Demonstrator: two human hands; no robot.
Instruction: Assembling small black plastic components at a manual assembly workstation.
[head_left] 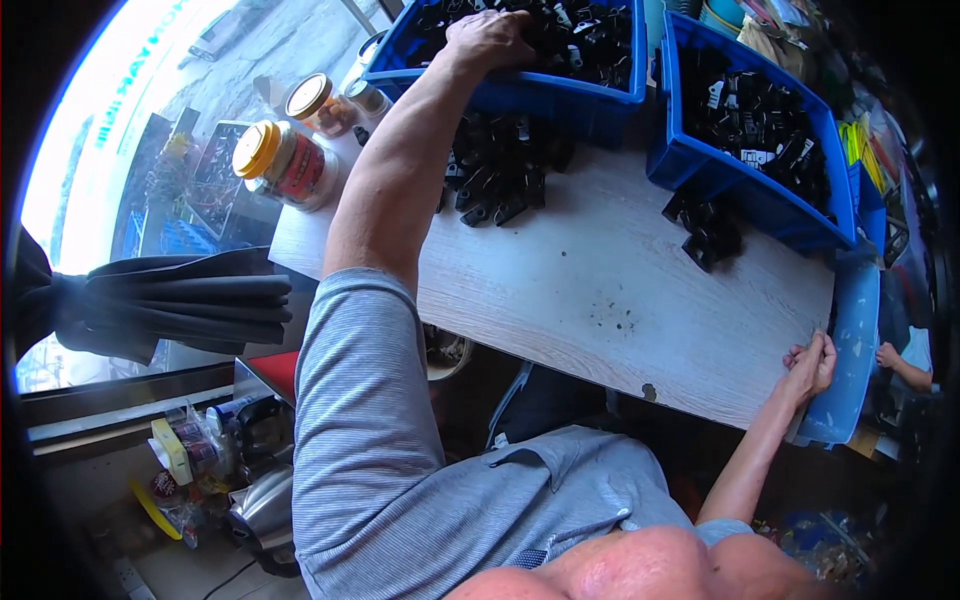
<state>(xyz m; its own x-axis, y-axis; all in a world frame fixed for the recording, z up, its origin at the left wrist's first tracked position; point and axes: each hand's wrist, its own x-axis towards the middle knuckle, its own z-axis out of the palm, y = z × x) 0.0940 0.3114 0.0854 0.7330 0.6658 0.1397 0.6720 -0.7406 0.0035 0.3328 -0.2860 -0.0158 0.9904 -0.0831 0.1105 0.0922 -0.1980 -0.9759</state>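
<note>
My left hand reaches far over the table into a blue plastic bin of small black parts. Its fingers bend down among the parts; the fingertips are hidden, and what they grip cannot be made out. At the table's right end is my right hand, beside a blue tray. The fingers there are curled closed, and whatever they may hold is too small to name. A heap of similar black parts lies on the table below the first bin, partly behind my left forearm.
A second blue bin of black parts stands at the far right, with a small pile before it. Lidded jars stand by the window at left. Dark crumbs dot the table. Another person's arm shows at the right rim.
</note>
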